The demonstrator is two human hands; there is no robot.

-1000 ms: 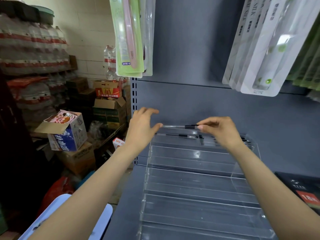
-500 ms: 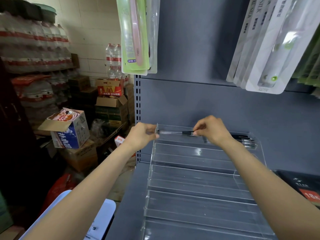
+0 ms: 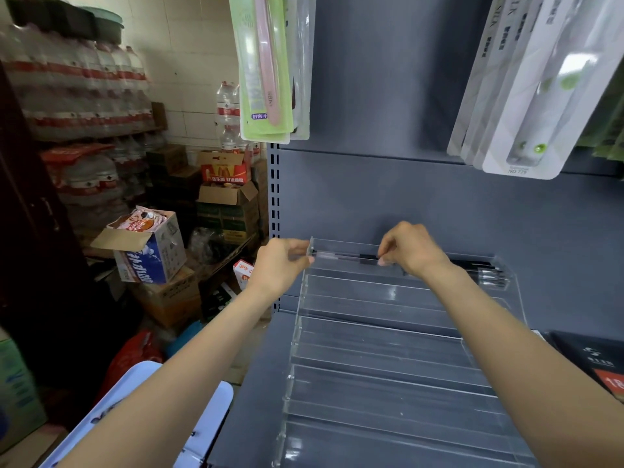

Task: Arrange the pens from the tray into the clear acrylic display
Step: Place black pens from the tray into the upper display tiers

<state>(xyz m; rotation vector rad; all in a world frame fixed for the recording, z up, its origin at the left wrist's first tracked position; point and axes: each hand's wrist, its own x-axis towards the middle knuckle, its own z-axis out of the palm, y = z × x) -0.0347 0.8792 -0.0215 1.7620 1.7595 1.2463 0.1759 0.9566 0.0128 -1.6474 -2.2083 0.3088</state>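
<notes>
Nearest to us, a white plastic tray [image 3: 141, 386] shows at the lower left, in front of the clear acrylic display [image 3: 388, 366] and mostly hidden under our left forearm; we cannot tell what it holds. The display stands on the grey shelf [image 3: 250, 383], its stepped troughs climbing away from us toward the back panel [image 3: 405, 197]. The near and middle troughs show only bare acrylic.

At the top trough of the display we hold one pen [image 3: 344, 256] level along it. Our right hand [image 3: 410, 253] pinches the pen's black section between thumb and fingertips, near the middle of the trough. Our left hand [image 3: 282, 261] is at the display's left wall, its fingers curled in around the pen's clear end; we cannot tell how firmly it grips. Toward the right end of the same trough, past our right wrist, lies a small bundle of black pens [image 3: 486, 271].

A black box [image 3: 594, 359] sits on the shelf just right of the display. Above the display, packaged toothbrushes [image 3: 266, 65] hang from the panel. Left of the display, beyond the shelf's upright, stand cardboard boxes [image 3: 148, 251] and stacked water bottles [image 3: 84, 86].
</notes>
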